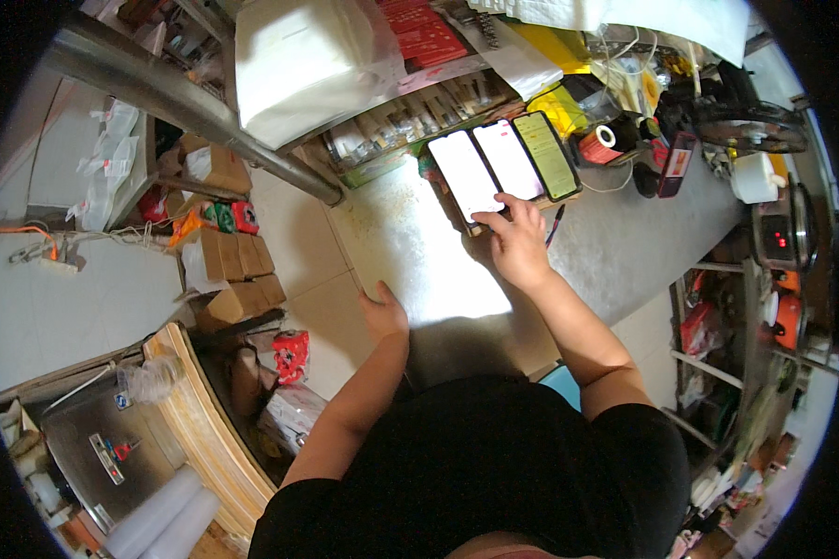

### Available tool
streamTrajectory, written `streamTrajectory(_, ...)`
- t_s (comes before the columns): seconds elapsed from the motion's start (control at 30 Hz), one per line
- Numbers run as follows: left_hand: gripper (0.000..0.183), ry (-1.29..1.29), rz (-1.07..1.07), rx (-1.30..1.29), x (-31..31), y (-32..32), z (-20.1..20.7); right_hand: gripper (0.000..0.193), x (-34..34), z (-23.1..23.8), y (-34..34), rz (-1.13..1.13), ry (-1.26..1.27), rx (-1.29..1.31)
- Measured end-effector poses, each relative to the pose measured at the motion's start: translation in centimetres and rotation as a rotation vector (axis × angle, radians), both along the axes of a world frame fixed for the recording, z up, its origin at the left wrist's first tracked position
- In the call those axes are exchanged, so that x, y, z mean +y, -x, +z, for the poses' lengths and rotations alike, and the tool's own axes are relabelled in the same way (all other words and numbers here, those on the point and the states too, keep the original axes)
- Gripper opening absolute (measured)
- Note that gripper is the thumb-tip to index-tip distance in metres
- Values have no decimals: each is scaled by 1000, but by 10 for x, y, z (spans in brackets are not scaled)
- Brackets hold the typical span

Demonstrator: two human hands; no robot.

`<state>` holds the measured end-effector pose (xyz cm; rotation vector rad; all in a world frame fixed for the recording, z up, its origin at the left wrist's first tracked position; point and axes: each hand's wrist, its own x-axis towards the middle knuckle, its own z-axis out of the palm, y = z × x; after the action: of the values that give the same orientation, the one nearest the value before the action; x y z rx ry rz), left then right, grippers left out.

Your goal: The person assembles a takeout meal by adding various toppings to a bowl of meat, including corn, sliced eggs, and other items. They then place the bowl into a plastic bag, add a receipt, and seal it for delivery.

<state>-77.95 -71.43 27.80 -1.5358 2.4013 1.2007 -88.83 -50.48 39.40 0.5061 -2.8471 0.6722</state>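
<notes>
Three smartphones lie propped side by side at the far side of a metal table [615,242]. The left phone [461,172] and the middle phone [508,163] have bright white screens; the right phone [545,154] shows a dimmer yellow-green one. My right hand [520,244] reaches over the lower end of the left phone, fingers apart, a fingertip at its bottom edge; it grips nothing. At the table's left edge rests my left hand [385,312], its thumb apart from the fingers and nothing in it. A dark pen [557,224] lies just right of my right hand.
Behind the phones stands a tray of cutlery-like items [401,121] below white packaging [308,65]. A paper roll [599,144], a payment-terminal-like device [678,165] and a cooker with a red display [781,238] line the right. Cardboard boxes [238,256] sit left; a metal pole [196,107] crosses the upper left.
</notes>
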Motion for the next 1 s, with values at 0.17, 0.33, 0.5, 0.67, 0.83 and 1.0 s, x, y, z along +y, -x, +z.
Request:
streamTrajectory(0.17, 63, 91, 19, 150, -3, -7, -43, 40, 22, -2, 6, -133, 80, 0)
streamTrajectory(0.33, 63, 25, 32, 170, 1, -2, -27, 31, 51, -17, 16, -351, 99, 26)
streamTrajectory(0.5, 62, 37, 23, 173, 3, -1, -17, 34, 51, -17, 14, -332, -11, 15)
streamTrajectory(0.67, 60, 90, -22, 162, -1, -3, -18, 37, 52, -22, 16, -362, 80, 36)
streamTrajectory(0.83, 59, 65, -13, 109, 2, -1, -6, 38, 50, -20, 17, -356, 84, -7)
streamTrajectory(1.0, 57, 56, -18, 106, 2, 0, 0, 38, 48, -18, 17, -343, 95, -15)
